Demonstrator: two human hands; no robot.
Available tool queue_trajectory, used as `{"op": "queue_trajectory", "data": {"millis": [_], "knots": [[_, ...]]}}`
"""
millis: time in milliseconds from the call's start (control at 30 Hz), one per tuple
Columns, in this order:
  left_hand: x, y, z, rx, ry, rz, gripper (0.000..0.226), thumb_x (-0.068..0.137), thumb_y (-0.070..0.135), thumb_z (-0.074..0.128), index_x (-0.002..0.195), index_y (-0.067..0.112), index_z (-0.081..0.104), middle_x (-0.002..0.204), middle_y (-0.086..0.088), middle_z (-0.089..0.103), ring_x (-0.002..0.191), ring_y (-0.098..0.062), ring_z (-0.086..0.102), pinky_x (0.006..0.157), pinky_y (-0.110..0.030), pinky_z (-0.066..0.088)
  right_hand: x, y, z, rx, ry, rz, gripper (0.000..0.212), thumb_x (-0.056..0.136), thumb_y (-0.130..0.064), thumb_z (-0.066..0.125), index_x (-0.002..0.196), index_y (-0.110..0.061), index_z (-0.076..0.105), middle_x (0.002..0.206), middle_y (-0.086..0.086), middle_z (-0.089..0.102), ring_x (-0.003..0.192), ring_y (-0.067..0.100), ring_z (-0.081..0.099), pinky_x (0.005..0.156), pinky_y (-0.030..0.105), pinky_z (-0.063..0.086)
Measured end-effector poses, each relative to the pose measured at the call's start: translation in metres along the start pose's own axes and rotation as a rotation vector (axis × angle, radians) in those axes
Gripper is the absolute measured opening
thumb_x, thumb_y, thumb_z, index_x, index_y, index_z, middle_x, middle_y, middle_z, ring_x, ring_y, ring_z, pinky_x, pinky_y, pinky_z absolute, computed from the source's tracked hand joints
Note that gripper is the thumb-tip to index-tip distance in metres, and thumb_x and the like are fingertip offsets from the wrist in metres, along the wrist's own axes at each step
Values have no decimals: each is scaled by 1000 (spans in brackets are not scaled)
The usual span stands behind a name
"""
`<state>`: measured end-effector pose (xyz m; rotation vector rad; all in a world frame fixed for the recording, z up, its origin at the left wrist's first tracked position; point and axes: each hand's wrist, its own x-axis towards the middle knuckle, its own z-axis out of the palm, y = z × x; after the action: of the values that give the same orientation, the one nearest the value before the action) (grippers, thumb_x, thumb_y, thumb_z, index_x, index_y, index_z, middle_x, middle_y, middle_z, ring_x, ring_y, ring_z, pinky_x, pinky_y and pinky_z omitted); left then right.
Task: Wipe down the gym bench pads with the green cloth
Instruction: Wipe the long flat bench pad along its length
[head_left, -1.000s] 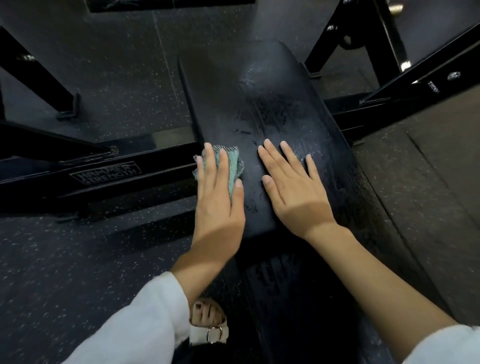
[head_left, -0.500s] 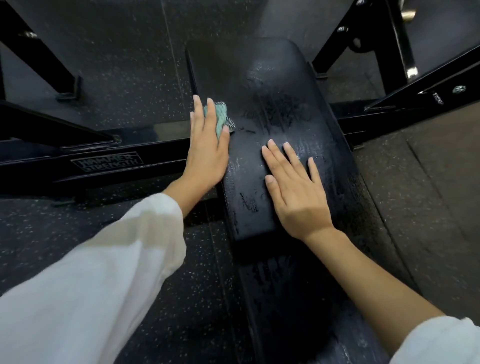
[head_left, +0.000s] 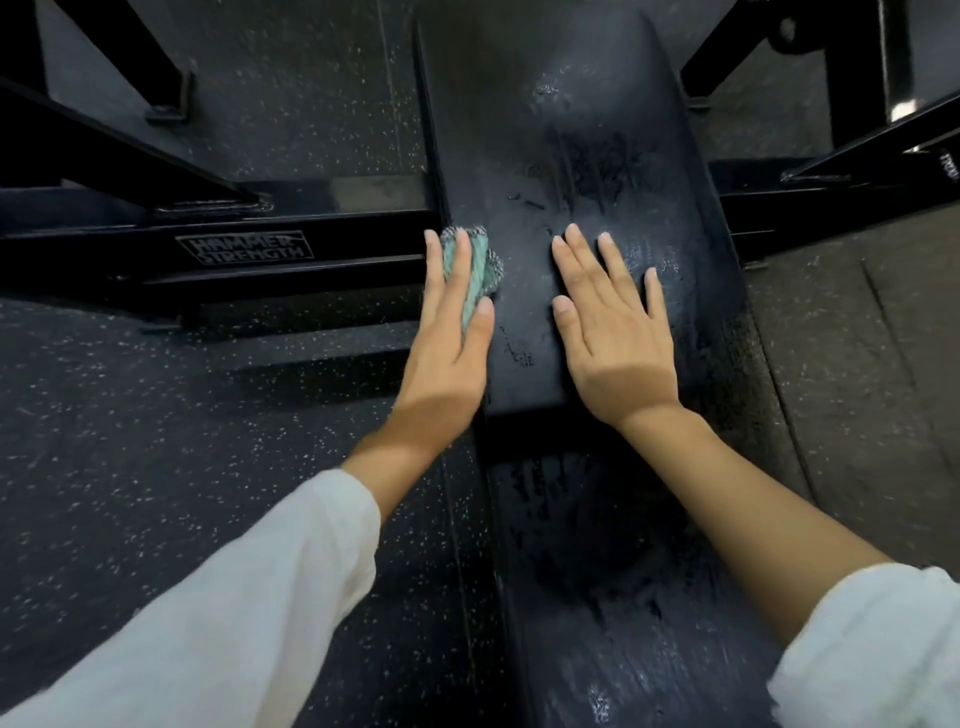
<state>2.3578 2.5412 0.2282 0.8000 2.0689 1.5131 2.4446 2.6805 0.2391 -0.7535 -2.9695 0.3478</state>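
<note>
A black gym bench runs up the middle of the head view, with a far back pad (head_left: 582, 130) and a nearer seat pad (head_left: 613, 597) split by a gap. Both pads show wet streaks. My left hand (head_left: 447, 338) presses the green cloth (head_left: 480, 265) flat against the left edge of the back pad, fingers straight. The cloth shows between and beyond my fingers. My right hand (head_left: 613, 332) lies flat on the same pad to the right, fingers spread and straight, holding nothing.
A black steel frame beam (head_left: 244, 249) marked with a brand label crosses the left side at the cloth's level. More frame bars (head_left: 831, 171) rise at the right and upper left. Speckled dark rubber floor (head_left: 156, 467) lies on both sides of the bench.
My left hand slid the cloth up along the pad's left edge, then back down toward me. My right hand stayed planted on the pad.
</note>
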Motion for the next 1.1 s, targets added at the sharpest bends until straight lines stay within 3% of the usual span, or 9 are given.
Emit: {"op": "queue_trajectory", "data": {"millis": [200,433,567,800,1000,1100], "knots": [[-50,6,20,-21,-12,-45,53,105,31,32,149,37,3,160,18,-20,147,4,-8,119,-17,3,-1,1,0,5,10,-9,55,101,-39,13,154,-28,15,161,-15,10,149,9,1,118,44,1],[11,4,6,48,89,-60,57,106,23,32,156,16,4,163,-2,-11,139,9,-7,105,3,-2,0,2,0,2,12,-14,53,102,-37,16,154,-29,15,161,-15,9,149,10,1,119,44,1],[42,7,-4,45,67,-133,59,107,24,31,156,19,-1,163,-2,-12,136,9,-5,88,13,-1,0,2,1,9,15,-15,52,102,-37,17,154,-29,15,161,-15,9,149,9,1,119,44,0],[2,0,4,32,55,-45,57,106,22,33,156,15,5,164,-4,-10,140,8,-9,105,2,-2,0,1,0,0,14,-15,54,101,-37,18,154,-27,16,161,-14,11,149,11,3,119,47,2],[-50,12,21,2,32,-116,57,105,28,35,154,30,5,162,9,-16,139,10,-1,96,9,8,-2,-1,1,-33,16,-10,56,99,-39,15,154,-26,15,162,-12,10,149,12,2,119,46,0],[-80,14,28,-5,18,-105,58,105,24,34,151,36,2,162,10,-18,135,22,-7,98,8,10,-4,-1,1,-37,11,-5,55,100,-37,16,154,-26,14,162,-12,9,149,12,2,119,45,0]]}}
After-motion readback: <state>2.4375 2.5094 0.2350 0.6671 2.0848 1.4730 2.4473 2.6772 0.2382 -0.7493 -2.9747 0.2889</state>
